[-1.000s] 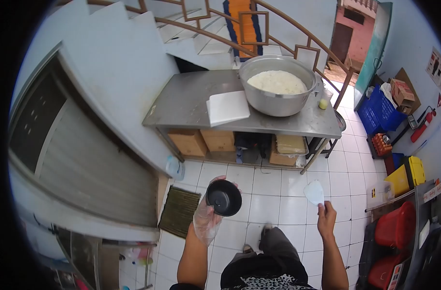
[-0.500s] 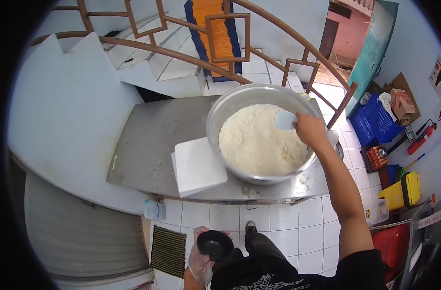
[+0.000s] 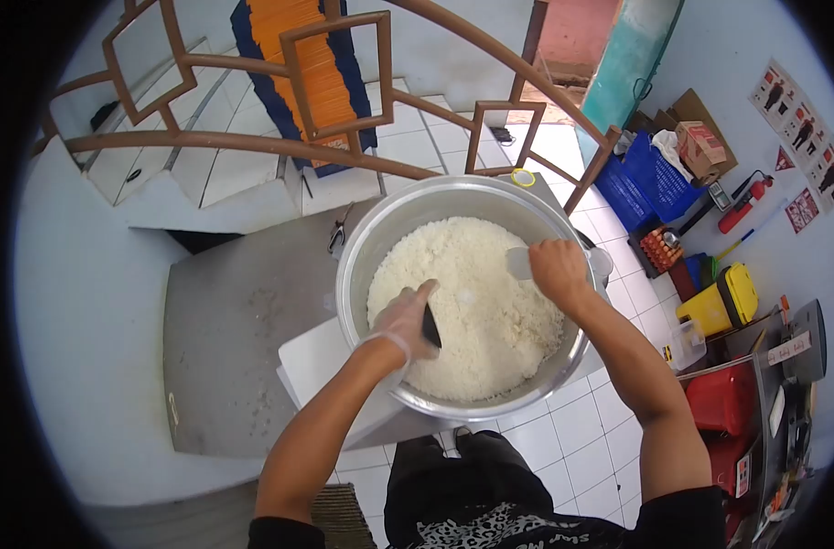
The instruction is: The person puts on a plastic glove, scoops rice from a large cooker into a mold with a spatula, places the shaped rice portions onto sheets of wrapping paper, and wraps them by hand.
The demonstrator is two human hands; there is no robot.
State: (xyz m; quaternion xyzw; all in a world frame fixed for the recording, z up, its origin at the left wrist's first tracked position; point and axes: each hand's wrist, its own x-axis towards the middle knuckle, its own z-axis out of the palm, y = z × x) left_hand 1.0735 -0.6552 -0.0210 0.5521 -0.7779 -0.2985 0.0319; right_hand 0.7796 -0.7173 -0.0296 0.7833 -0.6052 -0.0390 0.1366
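Bowl (image 3: 431, 327) swung forward in the head view, gripped by the gloved left hand (image 3: 404, 322) over the rice (image 3: 467, 261) inside the pot (image 3: 462, 199), at the right edge of the metal table (image 3: 243, 348)! The right hand (image 3: 559, 273) clutches a flat scoop (image 3: 520, 263) near the pot's right rim, bringing both implements to the rice. Shirt lettering (image 3: 568, 539): perhaps "Star Me"; wall posters (image 3: 806, 128) illegible.
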